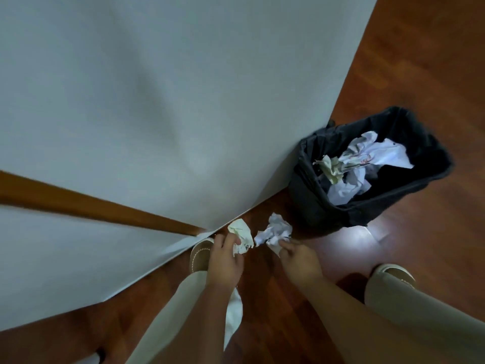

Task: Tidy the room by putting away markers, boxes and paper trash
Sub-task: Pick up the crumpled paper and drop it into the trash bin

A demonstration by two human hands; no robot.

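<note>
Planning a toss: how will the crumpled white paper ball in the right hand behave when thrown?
The crumpled white paper ball is probably very light: fingertips of the right hand alone hold it. Its loose, ragged folds suggest it flutters rather than rolls.

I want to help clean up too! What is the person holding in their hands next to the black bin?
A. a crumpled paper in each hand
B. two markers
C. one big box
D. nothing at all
A: the left hand grips a yellowish crumpled paper and the right hand pinches a white crumpled paper, both outside the black bin.
</note>
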